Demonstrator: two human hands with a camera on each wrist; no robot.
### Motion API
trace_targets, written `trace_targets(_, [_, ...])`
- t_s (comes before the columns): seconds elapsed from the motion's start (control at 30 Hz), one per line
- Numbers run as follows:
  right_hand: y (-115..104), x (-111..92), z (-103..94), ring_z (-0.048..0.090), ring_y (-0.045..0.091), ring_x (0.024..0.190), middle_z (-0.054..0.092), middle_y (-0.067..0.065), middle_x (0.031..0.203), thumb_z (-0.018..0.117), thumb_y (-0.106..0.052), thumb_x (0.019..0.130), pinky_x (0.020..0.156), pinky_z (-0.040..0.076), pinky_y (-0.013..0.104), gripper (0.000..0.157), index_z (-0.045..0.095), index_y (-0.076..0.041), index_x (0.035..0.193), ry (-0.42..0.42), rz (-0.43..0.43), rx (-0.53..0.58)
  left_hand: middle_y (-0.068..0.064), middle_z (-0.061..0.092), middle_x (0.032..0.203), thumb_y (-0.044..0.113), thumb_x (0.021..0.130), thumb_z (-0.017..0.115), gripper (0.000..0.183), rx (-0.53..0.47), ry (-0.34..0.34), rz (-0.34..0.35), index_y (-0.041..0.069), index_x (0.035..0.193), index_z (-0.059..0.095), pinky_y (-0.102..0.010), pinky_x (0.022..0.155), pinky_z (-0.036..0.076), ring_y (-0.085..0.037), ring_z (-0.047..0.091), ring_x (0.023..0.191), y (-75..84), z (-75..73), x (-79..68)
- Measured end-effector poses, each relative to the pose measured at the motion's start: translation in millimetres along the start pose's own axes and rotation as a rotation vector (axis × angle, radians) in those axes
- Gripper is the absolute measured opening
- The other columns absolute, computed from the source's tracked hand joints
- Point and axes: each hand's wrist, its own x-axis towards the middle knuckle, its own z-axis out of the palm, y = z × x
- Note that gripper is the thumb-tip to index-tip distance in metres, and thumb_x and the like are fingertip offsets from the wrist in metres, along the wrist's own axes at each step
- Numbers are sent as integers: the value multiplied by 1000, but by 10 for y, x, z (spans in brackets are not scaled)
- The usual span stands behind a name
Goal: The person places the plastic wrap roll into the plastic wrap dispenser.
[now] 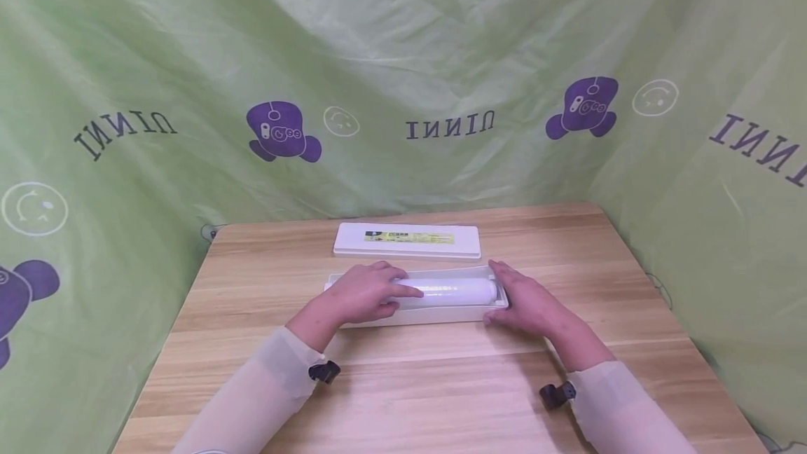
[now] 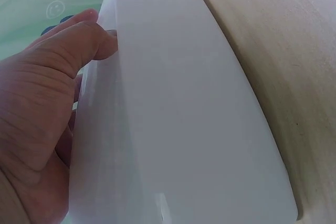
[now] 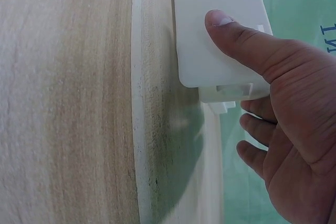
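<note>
In the head view a long white box (image 1: 435, 314) lies uncovered on the table, with a shiny white roll of plastic wrap (image 1: 457, 291) lying lengthwise inside. My left hand (image 1: 366, 293) reaches over the box's left part, its thumb and fingers about the roll and the index finger stretched along the top. The left wrist view shows that thumb (image 2: 97, 43) bent at the rim of the smooth box wall (image 2: 178, 103). My right hand (image 1: 529, 300) grips the right end of the box. Its thumb (image 3: 226, 27) presses the front wall, the other fingers lying beyond the end.
Behind the box lies a flat white lid (image 1: 410, 247) with a yellow-and-black label (image 1: 410, 237). The wooden table (image 1: 416, 384) ends at a green printed curtain (image 1: 403, 181) at the back and sides. Each sleeve carries a small black wrist camera (image 1: 324, 372).
</note>
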Motion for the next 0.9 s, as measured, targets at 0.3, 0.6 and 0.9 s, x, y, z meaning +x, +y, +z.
trace_targets(0.3, [-11, -3, -5, 33, 47, 149, 32, 29, 162, 91, -44, 78, 120, 29, 59, 114, 28, 0, 162, 1, 11, 3, -1, 62, 143, 26, 99, 69, 48, -27, -6, -5, 42, 143, 62, -43, 82, 59, -25, 58, 127, -5, 21, 14])
trace_targets(0.6, [9, 12, 11, 34, 45, 149, 34, 27, 162, 91, -45, 78, 121, 29, 58, 114, 28, 0, 162, 3, 4, 1, -2, 63, 142, 26, 99, 69, 46, -49, -6, 9, 40, 142, 63, -44, 87, 58, -26, 59, 126, 6, 47, 67])
trace_targets(0.9, [-12, 7, -1, 34, 46, 149, 33, 28, 162, 91, -42, 78, 121, 29, 58, 114, 27, 0, 162, 3, 7, 5, -2, 64, 141, 24, 99, 71, 43, -167, -17, -20, 35, 140, 66, -45, 104, 52, -25, 59, 129, -28, 80, 70])
